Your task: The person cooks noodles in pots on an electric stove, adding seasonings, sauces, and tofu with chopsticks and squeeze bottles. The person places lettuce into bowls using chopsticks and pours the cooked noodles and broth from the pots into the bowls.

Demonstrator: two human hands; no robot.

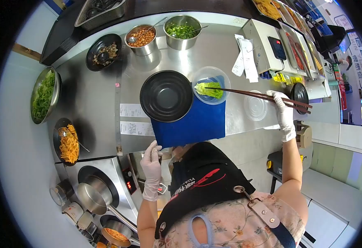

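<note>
My gloved right hand is closed round long dark chopsticks. Their tips reach left to a green lettuce leaf in a clear plastic bowl. Whether they pinch the leaf or only touch it, I cannot tell. Left of this bowl sits a black bowl with nothing in it. Both overlap a blue cloth on the steel counter. My gloved left hand is by the counter's front edge near the cloth's corner, fingers loosely extended, holding nothing. A round clear lid lies left of my right hand.
Steel pots of peanuts and chopped green onion stand at the back. Leafy greens and orange shreds are at the left. Paper receipts lie beside the cloth. A saucepan sits on a cooker lower left.
</note>
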